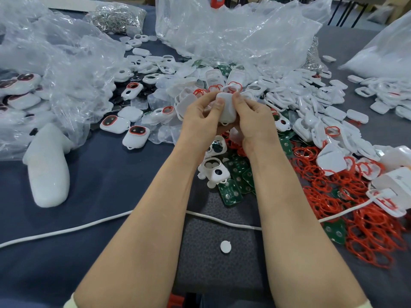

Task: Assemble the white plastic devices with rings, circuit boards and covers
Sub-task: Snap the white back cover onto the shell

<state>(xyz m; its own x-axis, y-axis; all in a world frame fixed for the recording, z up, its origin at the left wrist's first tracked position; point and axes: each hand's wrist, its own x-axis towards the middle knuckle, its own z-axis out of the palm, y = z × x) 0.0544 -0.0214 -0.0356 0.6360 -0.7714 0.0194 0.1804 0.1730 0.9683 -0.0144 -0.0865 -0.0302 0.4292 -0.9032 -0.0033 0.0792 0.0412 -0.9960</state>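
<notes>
While left hand [200, 117] and right hand [253, 117] pinch white device [226, 108], smooth, rounded plastic

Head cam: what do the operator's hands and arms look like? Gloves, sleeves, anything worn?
No gloves, rings or watch visible on the left hand or right hand. Forearms are uncovered. Pale yellow sleeves just show at the bottom edge: left sleeve, right sleeve.

Blue-clothed worktop, dim room beyond

Draped in dark blue cloth over the whole worktop [100, 174]. Laid with a dark grey textured mat [200, 274] at the near edge, middle. Past the far right corner, black metal bars [353, 13], upright. Lit softly, evenly.
</notes>
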